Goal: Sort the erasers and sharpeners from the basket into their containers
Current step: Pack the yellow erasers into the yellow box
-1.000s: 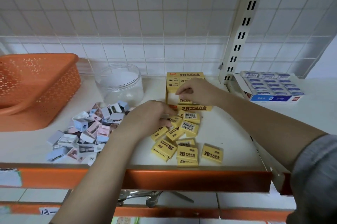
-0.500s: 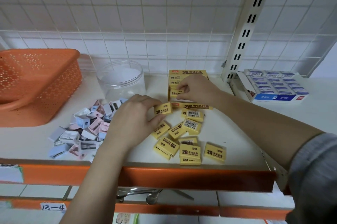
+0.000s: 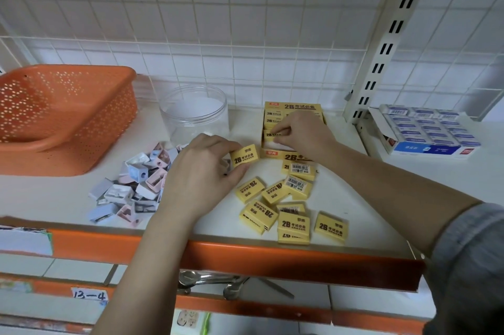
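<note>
Head view: ten loose yellow erasers (image 3: 294, 187), one clear jar (image 3: 194, 113).

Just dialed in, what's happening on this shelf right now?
A person is sorting stationery. The left hand pinches one yellow eraser just off the shelf, while the right hand seats another eraser in the yellow eraser box. About ten loose erasers remain. The sharpener pile lies unsorted by the clear jar, and the orange basket looks emptied.
</note>
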